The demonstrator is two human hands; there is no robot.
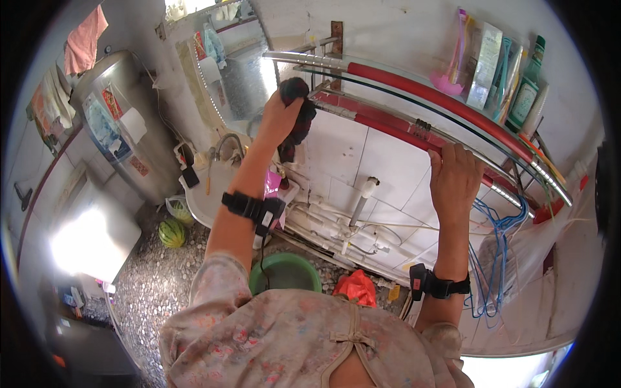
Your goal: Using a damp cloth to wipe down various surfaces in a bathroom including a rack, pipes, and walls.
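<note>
My left hand point(279, 121) is closed round a bunched dark cloth point(303, 126) with red patches. It holds the cloth at the left end of a wall rack, by the upper rail point(310, 61), which is silver at its ends and red along its middle. Part of the cloth hangs down below my fingers. Farther right, my right hand point(457, 178) grips the lower red rail point(394, 132), its fingers bent over the bar. Between the rails runs a glass shelf point(388, 85).
A green bottle point(527, 87), a white box point(485, 64) and a pink cup point(446, 83) stand on the shelf. Blue hangers point(497, 252) hang at right. Below are a green basin point(284, 271), a red bag point(358, 288), a sink point(210, 194) and a watermelon point(172, 233).
</note>
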